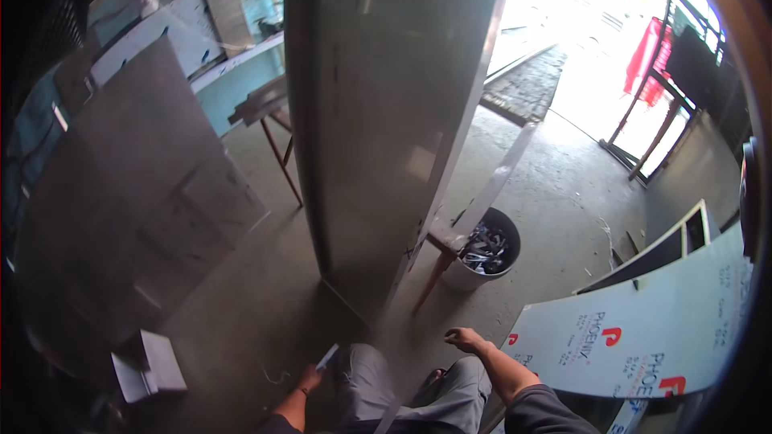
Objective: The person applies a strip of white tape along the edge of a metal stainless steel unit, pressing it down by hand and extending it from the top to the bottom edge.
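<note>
A tall grey metal panel (386, 112) with a folded pale edge stands upright in front of me, its foot on the floor just beyond my knees. Down by my left knee, my left hand (310, 378) is closed around a short, pale, flat strip (327, 356) that points up and away. What kind of thing the strip is does not show clearly. My right hand (466, 341) hangs above my right knee with its fingers curled in. Anything inside those fingers is hidden, and the hand is apart from the panel.
A bucket of dark and shiny scraps (492, 249) stands right of the panel, beside a wooden trestle (434, 277). A printed pale sheet (579, 345) leans at the right. A large grey sheet (137, 193) and a small bent metal piece (150, 366) are at the left.
</note>
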`<state>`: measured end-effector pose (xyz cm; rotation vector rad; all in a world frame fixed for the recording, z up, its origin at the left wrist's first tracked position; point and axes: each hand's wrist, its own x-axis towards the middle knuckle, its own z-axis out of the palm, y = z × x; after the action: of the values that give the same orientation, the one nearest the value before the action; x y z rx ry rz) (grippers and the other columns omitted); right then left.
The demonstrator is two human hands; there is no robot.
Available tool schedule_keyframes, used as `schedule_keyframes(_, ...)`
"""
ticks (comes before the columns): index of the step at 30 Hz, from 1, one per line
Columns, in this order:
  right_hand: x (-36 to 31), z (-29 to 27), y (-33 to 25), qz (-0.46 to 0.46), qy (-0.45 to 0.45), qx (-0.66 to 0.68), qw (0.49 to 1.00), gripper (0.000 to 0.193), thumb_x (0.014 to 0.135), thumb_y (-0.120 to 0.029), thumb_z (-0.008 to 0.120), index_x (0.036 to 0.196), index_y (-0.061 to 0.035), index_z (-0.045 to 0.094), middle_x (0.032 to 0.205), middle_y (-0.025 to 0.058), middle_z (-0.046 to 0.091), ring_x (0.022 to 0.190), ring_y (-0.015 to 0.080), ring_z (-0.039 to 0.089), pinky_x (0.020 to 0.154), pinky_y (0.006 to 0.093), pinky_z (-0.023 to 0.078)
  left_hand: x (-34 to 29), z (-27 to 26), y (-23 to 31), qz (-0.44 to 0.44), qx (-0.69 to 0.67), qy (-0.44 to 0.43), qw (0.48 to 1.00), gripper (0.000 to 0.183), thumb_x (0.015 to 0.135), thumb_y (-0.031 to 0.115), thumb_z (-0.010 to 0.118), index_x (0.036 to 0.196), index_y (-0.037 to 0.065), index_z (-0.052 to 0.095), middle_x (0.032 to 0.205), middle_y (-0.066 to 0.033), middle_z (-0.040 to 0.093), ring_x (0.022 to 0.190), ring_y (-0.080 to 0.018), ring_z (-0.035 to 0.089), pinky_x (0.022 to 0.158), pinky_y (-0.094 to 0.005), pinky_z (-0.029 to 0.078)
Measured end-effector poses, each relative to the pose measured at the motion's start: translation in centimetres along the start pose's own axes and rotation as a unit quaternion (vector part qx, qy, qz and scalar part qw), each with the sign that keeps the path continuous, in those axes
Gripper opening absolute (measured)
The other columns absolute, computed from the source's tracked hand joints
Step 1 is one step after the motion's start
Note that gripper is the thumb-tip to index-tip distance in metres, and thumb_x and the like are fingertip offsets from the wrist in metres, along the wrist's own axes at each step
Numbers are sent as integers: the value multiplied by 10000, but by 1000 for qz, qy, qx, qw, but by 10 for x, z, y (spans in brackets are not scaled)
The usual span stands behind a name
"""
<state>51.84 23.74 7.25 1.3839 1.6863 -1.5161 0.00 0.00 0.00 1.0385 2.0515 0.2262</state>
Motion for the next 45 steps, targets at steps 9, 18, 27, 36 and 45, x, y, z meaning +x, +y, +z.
schedule_keyframes(9,-261,185,23,170,213,316,909,1304,843,-708,716,1600,114,44,1666,310,207,1575,372,181,1281,426,187,-177,-114,17,-150,-33,-118,981,470,978,411,678,924,-56,694,726,-152,693,590,-314,681,579,-472,530)
schedule_keyframes(18,-343,227,-4,188,228,337,894,720,931,-635,651,1406,-94,634,1372,178,663,1289,354,614,1083,455,480,-131,-145,113,-85,153,-199,964,498,1000,506,610,957,25,734,835,-159,745,724,-328,718,742,-481,555)
schedule_keyframes(27,-434,143,-81,42,539,304,784,516,993,-469,627,1363,-111,650,1297,178,694,1223,341,654,1057,448,500,-125,-138,330,334,297,-190,875,543,999,535,588,965,3,693,958,-263,725,926,-463,700,805,-546,517)
schedule_keyframes(36,-808,14,-157,-100,902,0,419,360,974,-218,714,1298,-73,655,1211,157,681,1119,311,679,957,436,556,-491,-178,815,721,172,-270,614,215,1000,239,499,941,109,659,714,-52,655,602,-187,617,564,-359,465)
schedule_keyframes(45,-1068,23,-148,145,917,-338,154,348,966,-269,712,1261,-86,683,1175,119,646,1087,255,644,916,410,533,-758,-219,1004,974,-18,42,223,186,1009,134,607,1154,82,710,779,-112,692,726,-243,729,651,-335,560)
